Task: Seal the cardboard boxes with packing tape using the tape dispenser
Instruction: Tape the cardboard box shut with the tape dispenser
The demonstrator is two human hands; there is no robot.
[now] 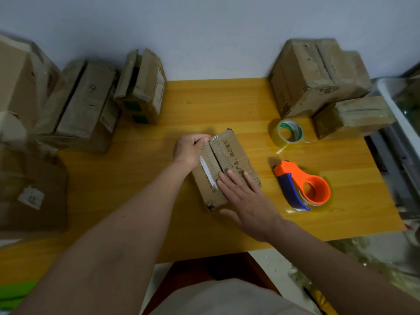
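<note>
The counter is a warm yellow-orange with faint lengthwise wood grain; the small box at its middle is dull brown cardboard, its top flaps ribbed with fine cross lines, with dark printed characters along one side and a white strip of label on the other; the tape dispenser has a bright orange body and ring and a deep blue handle; the tape roll is clear yellowish with a white and green core; the box by the wall is brown with two green patches; the wall is pale grey-blue.
</note>
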